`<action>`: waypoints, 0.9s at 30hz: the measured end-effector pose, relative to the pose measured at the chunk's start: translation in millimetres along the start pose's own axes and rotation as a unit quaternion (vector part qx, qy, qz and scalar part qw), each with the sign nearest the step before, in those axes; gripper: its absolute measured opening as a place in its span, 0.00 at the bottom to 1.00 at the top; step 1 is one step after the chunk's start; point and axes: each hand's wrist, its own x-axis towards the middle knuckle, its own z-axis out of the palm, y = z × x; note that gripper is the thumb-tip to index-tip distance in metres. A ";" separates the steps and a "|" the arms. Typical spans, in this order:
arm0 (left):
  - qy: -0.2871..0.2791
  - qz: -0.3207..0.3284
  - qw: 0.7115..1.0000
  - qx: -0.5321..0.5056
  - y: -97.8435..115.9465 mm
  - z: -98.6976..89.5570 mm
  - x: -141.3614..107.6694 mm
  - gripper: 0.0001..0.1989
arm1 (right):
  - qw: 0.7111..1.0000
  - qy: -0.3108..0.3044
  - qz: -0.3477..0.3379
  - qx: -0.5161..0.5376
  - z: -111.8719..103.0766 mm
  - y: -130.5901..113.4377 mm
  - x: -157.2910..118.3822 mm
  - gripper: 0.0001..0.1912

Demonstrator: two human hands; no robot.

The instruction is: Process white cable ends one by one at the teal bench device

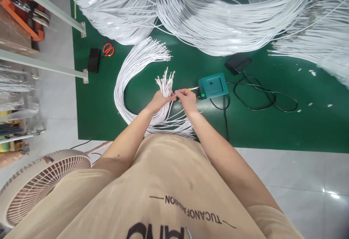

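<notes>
Head view: left of the box, the left hand grips wires; the right hand pinches closed beside them, apparently singling one out; next calls for a steady hold.

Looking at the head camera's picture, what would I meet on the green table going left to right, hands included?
Black phone → red-handled scissors → left hand holding a bunch of white cables → right hand → teal device → black box.
</notes>
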 end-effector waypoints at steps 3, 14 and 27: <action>0.011 -0.006 1.000 0.004 0.2 0.1 0.5 0.15 | 0.995 0.032 0.030 0.085 2.1 0.5 1.1 0.18; 0.022 -0.011 0.999 0.030 -1.1 3.0 -1.1 0.13 | 0.991 -0.008 0.041 0.127 -0.5 1.9 1.0 0.10; -0.003 -0.032 0.999 -0.014 3.3 -1.0 -4.6 0.16 | 0.979 -0.108 0.067 0.157 -4.9 -8.4 6.7 0.10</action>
